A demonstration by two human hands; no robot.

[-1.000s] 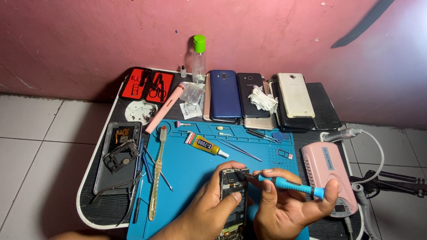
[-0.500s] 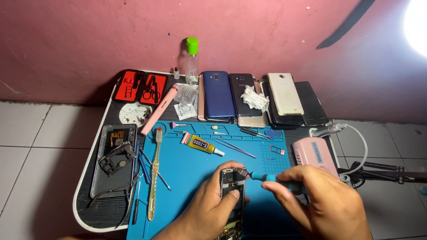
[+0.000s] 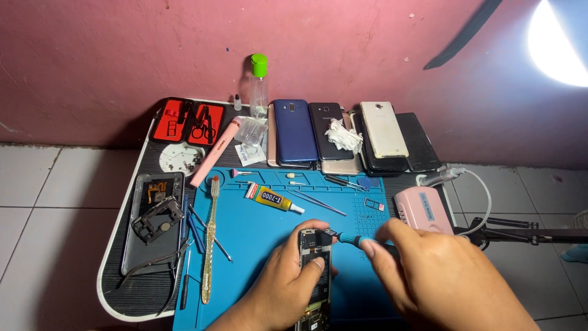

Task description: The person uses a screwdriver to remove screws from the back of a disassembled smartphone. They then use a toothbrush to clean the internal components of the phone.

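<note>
My left hand [image 3: 288,276] grips an opened phone [image 3: 313,263] with its back off, lying on a blue work mat [image 3: 257,227]. My right hand [image 3: 429,276] holds a teal-handled screwdriver [image 3: 348,239]. The screwdriver's dark tip touches the upper right corner of the phone's exposed board. Both hands sit at the near edge of the mat, and the phone's lower end runs out of view.
A glue tube [image 3: 273,198], a toothbrush [image 3: 210,239] and tweezers [image 3: 318,202] lie on the mat. Several phones [image 3: 294,130] line the back of the small table by a green-capped bottle [image 3: 259,86]. A red tool case [image 3: 187,121], a stripped phone frame [image 3: 152,214] and a pink device [image 3: 422,208] are also there.
My right hand has slid left over the screwdriver handle, bringing its tip onto the phone's top corner. The view has shifted slightly; my left hand stays on the phone.
</note>
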